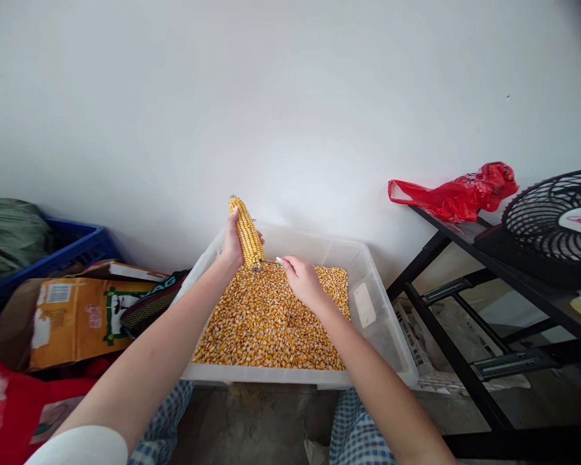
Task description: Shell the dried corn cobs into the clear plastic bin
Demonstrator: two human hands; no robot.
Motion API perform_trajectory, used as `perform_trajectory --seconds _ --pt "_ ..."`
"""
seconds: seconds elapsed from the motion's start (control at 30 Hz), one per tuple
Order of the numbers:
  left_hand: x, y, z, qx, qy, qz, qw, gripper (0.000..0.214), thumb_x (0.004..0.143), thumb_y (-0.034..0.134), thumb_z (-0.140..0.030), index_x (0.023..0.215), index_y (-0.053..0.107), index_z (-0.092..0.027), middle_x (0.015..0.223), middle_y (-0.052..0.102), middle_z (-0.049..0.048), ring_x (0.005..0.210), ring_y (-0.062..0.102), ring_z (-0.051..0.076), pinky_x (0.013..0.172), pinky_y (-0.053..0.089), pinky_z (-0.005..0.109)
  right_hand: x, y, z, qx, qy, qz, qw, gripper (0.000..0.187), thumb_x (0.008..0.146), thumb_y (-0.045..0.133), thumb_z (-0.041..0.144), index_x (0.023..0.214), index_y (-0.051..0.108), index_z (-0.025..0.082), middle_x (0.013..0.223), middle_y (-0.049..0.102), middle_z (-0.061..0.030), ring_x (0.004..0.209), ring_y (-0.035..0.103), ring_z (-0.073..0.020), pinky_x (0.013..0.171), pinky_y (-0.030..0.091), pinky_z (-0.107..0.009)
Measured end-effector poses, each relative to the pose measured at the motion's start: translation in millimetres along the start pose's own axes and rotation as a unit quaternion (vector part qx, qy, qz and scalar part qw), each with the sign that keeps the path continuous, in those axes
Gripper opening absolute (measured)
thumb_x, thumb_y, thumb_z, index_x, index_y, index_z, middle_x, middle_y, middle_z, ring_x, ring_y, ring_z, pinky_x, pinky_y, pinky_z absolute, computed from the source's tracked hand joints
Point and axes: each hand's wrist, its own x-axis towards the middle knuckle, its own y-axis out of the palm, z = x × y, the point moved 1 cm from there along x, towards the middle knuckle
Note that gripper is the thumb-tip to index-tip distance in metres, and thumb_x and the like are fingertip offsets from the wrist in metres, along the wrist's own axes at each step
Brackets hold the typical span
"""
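Note:
An ear of dried yellow corn [246,231] is held at a tilt in my left hand [232,239], its fingers wrapped round the side and back. Most of its kernels are in place. My right hand [301,279] is closed on a thin-shafted tool [270,261] that looks like a screwdriver; its handle is mostly hidden in the fist. The tool's tip meets the lower end of the ear. Under both hands, a clear plastic bin [387,323] holds a wide layer of loose corn kernels [271,323].
A black metal-framed table [518,290] stands at right, bearing a red plastic bag [465,194] and a black fan [561,216]. At left are a cardboard box [80,323] and a blue crate [90,242]. A pale wall [290,97] rises behind the bin.

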Motion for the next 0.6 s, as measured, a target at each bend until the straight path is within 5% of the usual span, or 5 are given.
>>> perform_trajectory --seconds 0.2,0.43,0.6 --pt "0.8 -3.7 0.0 -0.012 -0.012 0.006 1.0 0.061 0.07 0.041 -0.068 0.098 0.051 -0.015 0.055 0.059 0.0038 0.046 0.058 0.019 0.046 0.046 0.03 1.5 7.4 -11.1 0.099 0.086 0.066 0.989 0.036 0.088 0.041 0.042 0.087 0.067 0.017 0.074 0.064 -0.0003 0.069 0.055 -0.0127 0.067 0.039 -0.023" --pt "-1.0 0.1 -2.3 -0.008 -0.027 0.043 0.999 0.06 0.074 0.038 -0.066 0.101 0.052 -0.014 0.056 0.059 0.0043 0.046 0.057 0.018 0.048 0.047 0.029 -1.3 18.0 -23.3 0.213 0.149 0.131 0.957 0.048 0.084 0.039 0.056 0.092 0.067 0.017 0.044 0.033 0.0067 0.041 0.03 -0.0088 0.045 0.027 -0.021" --pt "-4.6 2.2 -4.8 0.006 -0.043 0.075 0.996 0.06 0.074 0.038 -0.067 0.1 0.053 -0.015 0.056 0.059 0.0034 0.045 0.056 0.016 0.047 0.046 0.028 -2.1 16.8 -21.0 0.21 0.11 0.15 0.96 0.044 0.084 0.042 0.054 0.092 0.067 0.018 0.049 0.042 0.0043 0.047 0.038 -0.01 0.05 0.034 -0.021"
